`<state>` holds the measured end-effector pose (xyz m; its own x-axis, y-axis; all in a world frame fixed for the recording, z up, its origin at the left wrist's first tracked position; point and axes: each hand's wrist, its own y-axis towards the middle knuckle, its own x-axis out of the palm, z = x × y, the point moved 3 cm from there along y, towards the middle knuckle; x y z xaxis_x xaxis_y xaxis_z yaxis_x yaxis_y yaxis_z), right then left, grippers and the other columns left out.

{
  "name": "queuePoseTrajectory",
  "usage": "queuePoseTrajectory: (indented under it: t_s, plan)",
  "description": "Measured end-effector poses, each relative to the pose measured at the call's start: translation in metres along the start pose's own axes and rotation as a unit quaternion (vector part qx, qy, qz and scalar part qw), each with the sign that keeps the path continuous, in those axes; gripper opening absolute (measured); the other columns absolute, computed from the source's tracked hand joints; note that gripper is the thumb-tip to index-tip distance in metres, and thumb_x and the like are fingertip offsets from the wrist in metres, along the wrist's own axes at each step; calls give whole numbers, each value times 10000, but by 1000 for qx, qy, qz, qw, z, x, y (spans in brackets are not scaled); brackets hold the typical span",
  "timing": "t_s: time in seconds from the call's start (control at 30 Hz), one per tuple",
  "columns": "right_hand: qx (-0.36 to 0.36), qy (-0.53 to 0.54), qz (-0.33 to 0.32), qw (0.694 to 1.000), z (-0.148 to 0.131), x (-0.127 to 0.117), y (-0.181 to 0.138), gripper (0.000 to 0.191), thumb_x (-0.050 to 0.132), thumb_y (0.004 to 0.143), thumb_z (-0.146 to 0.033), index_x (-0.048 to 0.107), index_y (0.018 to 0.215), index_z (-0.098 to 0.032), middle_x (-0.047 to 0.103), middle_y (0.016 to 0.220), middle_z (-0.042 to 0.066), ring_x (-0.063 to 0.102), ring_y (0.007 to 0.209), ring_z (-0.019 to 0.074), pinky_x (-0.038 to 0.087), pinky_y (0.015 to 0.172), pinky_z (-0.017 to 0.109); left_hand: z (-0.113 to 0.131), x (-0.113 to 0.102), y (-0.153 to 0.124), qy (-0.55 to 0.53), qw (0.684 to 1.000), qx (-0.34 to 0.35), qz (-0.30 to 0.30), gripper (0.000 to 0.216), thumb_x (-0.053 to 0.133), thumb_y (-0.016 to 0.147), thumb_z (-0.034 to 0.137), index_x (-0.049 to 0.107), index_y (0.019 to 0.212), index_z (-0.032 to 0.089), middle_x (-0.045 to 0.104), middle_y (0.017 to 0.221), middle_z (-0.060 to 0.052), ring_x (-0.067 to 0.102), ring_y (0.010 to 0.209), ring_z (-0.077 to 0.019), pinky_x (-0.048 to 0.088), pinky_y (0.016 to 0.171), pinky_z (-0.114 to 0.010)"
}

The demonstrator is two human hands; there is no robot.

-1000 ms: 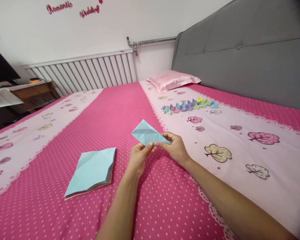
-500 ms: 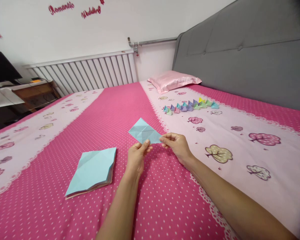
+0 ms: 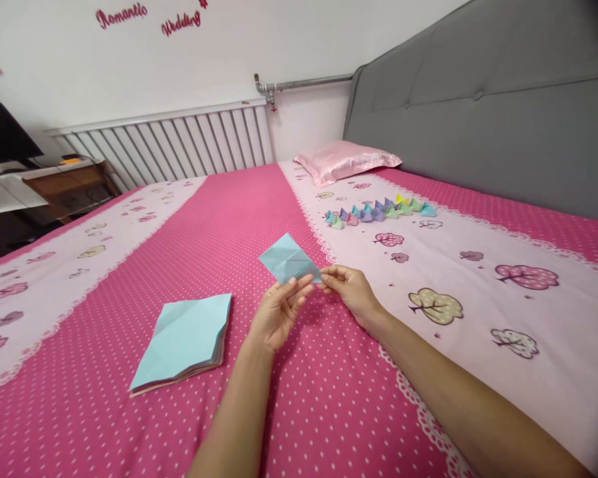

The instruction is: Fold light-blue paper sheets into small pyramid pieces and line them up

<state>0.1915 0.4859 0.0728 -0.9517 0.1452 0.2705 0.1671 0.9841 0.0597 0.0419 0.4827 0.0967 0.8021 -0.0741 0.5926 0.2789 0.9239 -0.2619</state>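
Observation:
A light blue sheet of folded paper (image 3: 285, 257) is held up over the pink dotted bedspread, with crease lines across it. My left hand (image 3: 279, 311) grips its lower edge between thumb and fingers, palm turned partly up. At the paper's right corner, the fingertips of my right hand (image 3: 349, 291) pinch it. Left of my left hand lies a stack of paper (image 3: 187, 338) with a light blue sheet on top and other colours showing at the edge.
Several small folded paper pieces (image 3: 379, 212) in blue, purple, green, pink and yellow stand in rows at the right. Behind them are a pink pillow (image 3: 346, 162) and a grey headboard (image 3: 483, 126). A radiator (image 3: 174, 146) lines the wall.
The folded paper has tilted and shifted slightly to the right. My left hand has rolled, its fingers now extending further under the lower edge. My right hand stays nearly in place.

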Motion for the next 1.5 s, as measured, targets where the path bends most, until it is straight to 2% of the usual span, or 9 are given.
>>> queuePoseTrajectory:
  t_s: [0.1,0.2,0.3,0.47,0.67,0.83,1.0,1.23,1.5]
  plan:
    - [-14,-15,-13,1000,3,0,1,211,686,647,-309,637,792,-164,656,727,8,624,662,126,496,675,272,3,6,-6,-36,996,-4,-81,199,562,745,95,622,934,95,643,1094,-118,626,966,-145,515,712,-120]
    - [-55,-58,-2,997,4,-3,3,295,647,685,-294,608,957,-187,643,986,47,617,783,135,494,744,296,5,8,-8,-21,991,36,-129,338,548,724,125,615,1053,89,606,1168,-120,580,1060,-187,508,788,-170]
    - [-118,-101,18,988,0,-5,3,463,642,688,-271,517,1131,-225,537,1193,77,596,849,148,509,724,299,7,6,-6,28,990,107,-92,410,566,695,149,607,1100,101,610,1160,-119,608,977,-178,509,749,-201]
    - [-222,-189,-8,956,-13,2,-5,556,596,715,-167,453,1245,-259,542,1125,69,581,835,146,512,683,272,8,2,2,66,981,181,-21,363,576,732,251,635,1073,141,579,1218,-95,578,1008,-181,479,776,-243]
    - [-298,-220,-52,927,-18,6,-12,355,539,740,-85,662,998,-295,488,1191,45,532,1032,184,509,736,281,4,0,5,82,981,173,-17,364,574,716,175,646,1073,165,637,1122,-93,598,936,-175,460,795,-285]
    - [-279,-204,-61,936,-16,6,-10,264,585,729,-109,703,894,-279,497,1188,50,514,1084,197,493,798,305,2,1,5,87,983,160,-26,354,561,705,132,664,1042,167,625,1155,-90,598,963,-176,450,840,-288]
    - [-239,-175,-58,954,-15,6,-8,118,635,742,-262,709,830,-232,587,1033,58,570,960,194,484,738,292,2,1,4,92,982,162,-44,293,576,703,147,689,973,153,642,1122,-92,610,945,-191,475,834,-309]
    - [-147,-109,-34,982,-12,6,-8,219,666,709,-379,639,712,-162,589,650,-14,523,584,120,414,567,246,0,3,1,141,976,160,-56,400,727,629,191,669,1024,204,674,1049,-60,636,808,-134,484,793,-264]
    - [-137,-51,5,989,-15,7,-9,297,743,610,-348,514,696,-180,556,625,-44,519,561,100,403,542,215,-2,3,3,167,969,178,-43,398,715,668,252,654,1058,202,699,892,-35,635,749,-112,496,761,-252]
